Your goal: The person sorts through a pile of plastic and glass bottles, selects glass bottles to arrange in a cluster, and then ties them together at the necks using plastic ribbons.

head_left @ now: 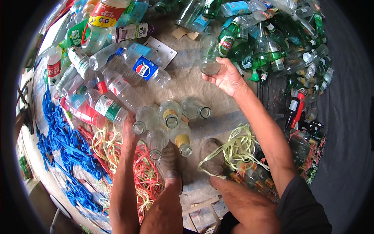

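Note:
My right hand (230,78) is raised at the upper middle, its thumb and fingers closed round the base of a clear glass bottle (209,48). The base faces me, and the neck points away. Beside a group of clear glass bottles (157,136) is my left hand (130,125), touching or close to the leftmost one. Its fingers are hidden among the bottles, so I cannot tell its grip. Several bottles in this group lie with their open mouths toward me, and two bear yellow labels. Another clear glass bottle (194,107) lies at the group's right side.
Plastic bottles (113,74) are heaped at the left, and green glass bottles (257,58) at the right. Blue strips (74,152), red and yellow strapping (144,175) and pale green strapping (237,148) lie near my shoes (212,154). A dark sheet (346,136) covers the far right.

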`<state>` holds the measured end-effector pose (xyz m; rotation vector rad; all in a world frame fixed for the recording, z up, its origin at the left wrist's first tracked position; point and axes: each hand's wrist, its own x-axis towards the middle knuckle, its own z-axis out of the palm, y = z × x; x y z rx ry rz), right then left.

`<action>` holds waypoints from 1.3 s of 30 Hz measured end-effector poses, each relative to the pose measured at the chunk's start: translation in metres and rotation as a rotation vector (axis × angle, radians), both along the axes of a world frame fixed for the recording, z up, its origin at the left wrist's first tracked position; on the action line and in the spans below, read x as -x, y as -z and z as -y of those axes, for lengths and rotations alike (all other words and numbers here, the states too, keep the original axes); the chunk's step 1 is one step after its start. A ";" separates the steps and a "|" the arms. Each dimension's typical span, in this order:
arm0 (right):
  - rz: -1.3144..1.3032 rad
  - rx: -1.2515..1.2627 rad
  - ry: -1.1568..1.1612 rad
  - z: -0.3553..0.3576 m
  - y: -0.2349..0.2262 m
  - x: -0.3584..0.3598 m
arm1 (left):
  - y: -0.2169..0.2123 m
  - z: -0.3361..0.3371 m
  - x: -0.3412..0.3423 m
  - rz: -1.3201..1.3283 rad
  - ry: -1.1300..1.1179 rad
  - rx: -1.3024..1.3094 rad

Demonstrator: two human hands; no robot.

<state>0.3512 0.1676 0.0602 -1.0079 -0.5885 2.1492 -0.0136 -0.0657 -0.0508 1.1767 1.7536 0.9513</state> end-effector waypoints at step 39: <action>1.012 -0.936 -0.162 0.208 0.029 0.005 | -0.024 -0.011 0.000 -0.358 0.118 -0.064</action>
